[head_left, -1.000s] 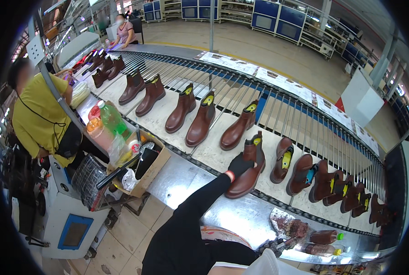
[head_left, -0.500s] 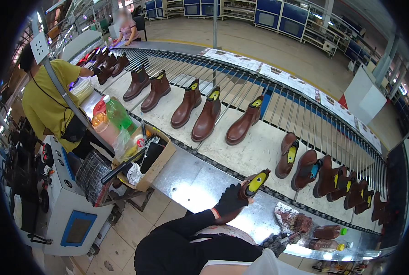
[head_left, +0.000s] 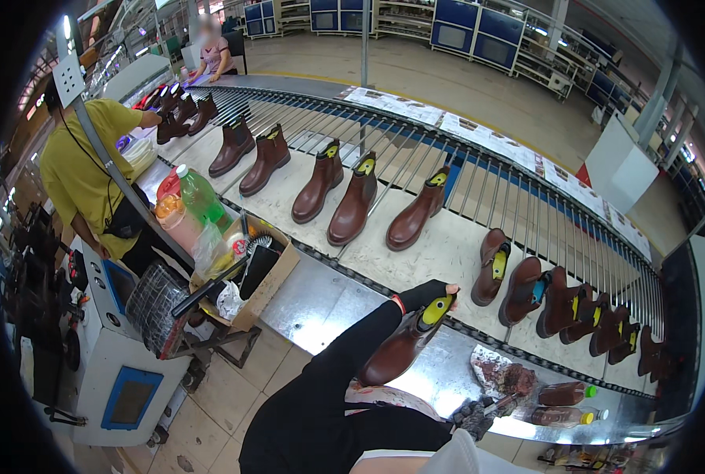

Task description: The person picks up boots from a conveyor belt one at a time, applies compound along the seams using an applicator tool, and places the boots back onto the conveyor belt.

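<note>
A brown ankle boot (head_left: 392, 353) with a yellow lining hangs tilted over the metal ledge, its toe toward me. My left hand (head_left: 425, 295), in a black glove with bare fingertips, is closed on the top of the boot's shaft. Low at the right, my right hand (head_left: 472, 419) wears a dark, stained glove and is closed around a thin-handled tool (head_left: 495, 405). The tool's far end is by a brown-stained cloth (head_left: 495, 370), and I cannot make out its head.
Several brown boots stand along the roller conveyor (head_left: 352, 265) on white boards. Bottles of brown liquid (head_left: 562, 393) lie at the right of the ledge. A cardboard box (head_left: 277, 280) of tools and a green bottle (head_left: 198, 195) are at the left. A person in yellow (head_left: 92, 166) works beyond.
My left hand has shifted up from the boot's side to the top of its shaft, uncovering more of the boot. My right hand stays low by the cloth.
</note>
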The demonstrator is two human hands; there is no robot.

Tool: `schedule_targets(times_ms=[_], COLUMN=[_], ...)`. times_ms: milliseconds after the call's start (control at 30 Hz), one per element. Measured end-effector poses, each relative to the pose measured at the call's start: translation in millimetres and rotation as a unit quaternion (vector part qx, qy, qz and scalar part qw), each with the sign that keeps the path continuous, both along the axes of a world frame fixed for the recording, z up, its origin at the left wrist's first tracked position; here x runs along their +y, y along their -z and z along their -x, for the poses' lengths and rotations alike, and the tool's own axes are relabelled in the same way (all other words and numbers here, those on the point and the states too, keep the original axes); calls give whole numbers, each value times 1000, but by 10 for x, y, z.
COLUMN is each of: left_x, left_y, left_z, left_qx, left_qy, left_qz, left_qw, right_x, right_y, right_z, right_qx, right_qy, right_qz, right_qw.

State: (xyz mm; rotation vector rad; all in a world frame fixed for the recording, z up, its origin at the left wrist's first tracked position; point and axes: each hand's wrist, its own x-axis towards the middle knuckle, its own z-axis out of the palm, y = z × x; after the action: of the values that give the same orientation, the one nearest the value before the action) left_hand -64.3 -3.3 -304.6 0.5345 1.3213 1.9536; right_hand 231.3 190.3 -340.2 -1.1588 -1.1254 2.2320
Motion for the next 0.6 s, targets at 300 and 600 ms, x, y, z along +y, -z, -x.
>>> schedule_targets(times_ms=[300, 600], left_x=[50, 78], left_y=[169, 105], left_z=[29, 34], left_qx=[-43, -58], left_qy=[-26, 14], left_qz=[3, 39], left_qw=[999, 997], right_x=[181, 27], right_y=[92, 51], right_z=[-199, -371], right_qx=[46, -90], right_qy=[-82, -68], right_qz=[95, -90], right_qw=[991, 990])
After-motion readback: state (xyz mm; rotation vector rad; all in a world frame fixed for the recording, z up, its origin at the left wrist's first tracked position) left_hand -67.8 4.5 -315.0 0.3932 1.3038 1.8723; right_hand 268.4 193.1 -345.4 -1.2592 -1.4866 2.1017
